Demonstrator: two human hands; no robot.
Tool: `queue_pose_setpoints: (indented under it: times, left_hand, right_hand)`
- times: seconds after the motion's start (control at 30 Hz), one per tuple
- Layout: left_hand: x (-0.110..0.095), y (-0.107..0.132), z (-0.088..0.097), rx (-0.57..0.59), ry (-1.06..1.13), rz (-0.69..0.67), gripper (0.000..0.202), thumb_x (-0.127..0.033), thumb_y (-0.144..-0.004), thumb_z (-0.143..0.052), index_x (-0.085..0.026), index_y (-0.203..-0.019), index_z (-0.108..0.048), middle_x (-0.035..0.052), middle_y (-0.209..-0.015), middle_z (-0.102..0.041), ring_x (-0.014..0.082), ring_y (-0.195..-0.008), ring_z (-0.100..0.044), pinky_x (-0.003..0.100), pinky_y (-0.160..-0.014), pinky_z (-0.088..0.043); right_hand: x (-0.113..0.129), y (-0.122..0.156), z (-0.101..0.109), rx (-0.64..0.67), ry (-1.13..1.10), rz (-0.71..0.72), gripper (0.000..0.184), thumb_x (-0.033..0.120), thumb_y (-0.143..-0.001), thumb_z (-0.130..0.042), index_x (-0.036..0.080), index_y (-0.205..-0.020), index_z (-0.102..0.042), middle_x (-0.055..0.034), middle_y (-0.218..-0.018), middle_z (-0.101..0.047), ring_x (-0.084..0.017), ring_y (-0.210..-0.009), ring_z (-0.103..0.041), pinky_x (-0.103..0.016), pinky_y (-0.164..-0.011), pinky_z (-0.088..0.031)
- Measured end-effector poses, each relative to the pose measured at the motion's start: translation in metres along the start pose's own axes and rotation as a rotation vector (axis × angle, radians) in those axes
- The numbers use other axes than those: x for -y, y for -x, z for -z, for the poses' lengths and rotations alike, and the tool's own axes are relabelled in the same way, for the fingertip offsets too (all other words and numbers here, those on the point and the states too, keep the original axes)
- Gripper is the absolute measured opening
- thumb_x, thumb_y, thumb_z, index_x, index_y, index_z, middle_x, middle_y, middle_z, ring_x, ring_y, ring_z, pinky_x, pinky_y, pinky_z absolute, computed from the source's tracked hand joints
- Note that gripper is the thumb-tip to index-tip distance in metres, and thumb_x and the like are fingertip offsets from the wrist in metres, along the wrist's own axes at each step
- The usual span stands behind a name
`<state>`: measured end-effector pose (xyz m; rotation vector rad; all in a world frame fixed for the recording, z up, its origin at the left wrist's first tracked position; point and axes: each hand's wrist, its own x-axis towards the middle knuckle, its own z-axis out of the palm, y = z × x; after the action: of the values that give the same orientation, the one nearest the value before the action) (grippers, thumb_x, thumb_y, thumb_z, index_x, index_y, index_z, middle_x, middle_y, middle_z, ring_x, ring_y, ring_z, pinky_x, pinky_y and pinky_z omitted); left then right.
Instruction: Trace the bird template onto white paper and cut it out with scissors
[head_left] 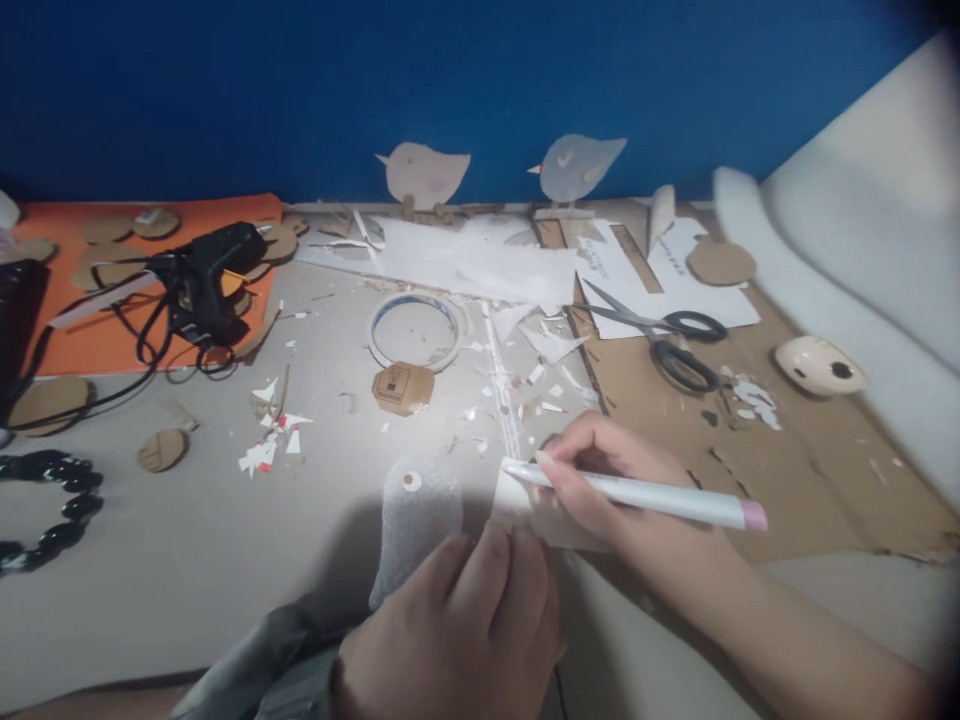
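My right hand (600, 460) grips a white marker pen (667, 497) with a pink end, its tip on a small piece of white paper (512, 497). Close beside it, my left hand (465, 620) has its fingers curled over the near edge of that paper. A glittery silver bird-shaped cutout (420, 510) with a white-and-brown eye lies against the left hand, its lower part hidden by the fingers. Just beyond, a flat brown cardboard piece (403, 388) overlaps a roll of tape (375, 335).
Black-handled scissors (679, 325) lie on a cardboard sheet (802, 480) at right, near a cream device (817, 365). A black glue gun (217, 265) with its cord rests on orange paper (56, 330). Two bird cutouts (427, 175) stand by the blue wall. Paper scraps (262, 455) litter the table.
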<state>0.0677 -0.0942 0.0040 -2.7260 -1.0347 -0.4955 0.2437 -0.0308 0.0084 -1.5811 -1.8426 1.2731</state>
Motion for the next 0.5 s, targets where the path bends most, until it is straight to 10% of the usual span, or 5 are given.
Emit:
queue_pose_setpoints:
  times: [0.5]
  left_hand:
    - [0.0013,-0.0017,-0.0001,0.015,0.001,-0.015,0.029,-0.028,-0.088,-0.046,-0.011,-0.101,-0.066,0.0049,-0.1,-0.069,0.0166,-0.086,-0.062,0.023,-0.061,-0.05]
  right_hand:
    - [-0.0016,0.002,-0.0029,-0.054,0.02,0.019,0.028,0.047,-0.08,-0.054,0.022,-0.067,-0.05,-0.0022,-0.062,-0.061,-0.017,-0.056,-0.056,-0.025,-0.046,-0.038]
